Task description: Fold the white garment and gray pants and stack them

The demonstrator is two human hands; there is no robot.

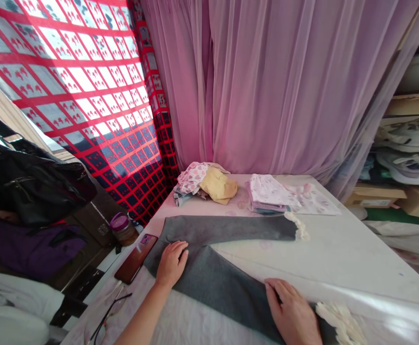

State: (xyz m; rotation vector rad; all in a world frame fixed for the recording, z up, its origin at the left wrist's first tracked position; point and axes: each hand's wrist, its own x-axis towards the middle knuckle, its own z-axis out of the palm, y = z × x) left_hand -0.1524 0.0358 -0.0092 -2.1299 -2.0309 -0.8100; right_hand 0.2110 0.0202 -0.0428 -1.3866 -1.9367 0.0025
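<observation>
Grey leggings (223, 227) lie flat on the table, their two legs spread apart in a V. Each leg ends in a white ruffled cuff; one cuff (297, 226) points right, and the other (338, 323) sits near the lower edge of the view. My left hand (171, 263) rests flat on the waist end of the leggings, gripping nothing. My right hand (290, 311) lies on the lower leg near its cuff, fingers on the fabric's edge and not closed on it. The table's cover (360, 258) is pale with a faint print.
Behind the leggings are a folded printed stack (268, 194) and a loose clothes pile (204, 182). A phone (135, 258), glasses (108, 311) and a jar (124, 230) sit along the left edge. A black bag (33, 187) lies beyond that edge. Sheer curtains (274, 86) hang behind.
</observation>
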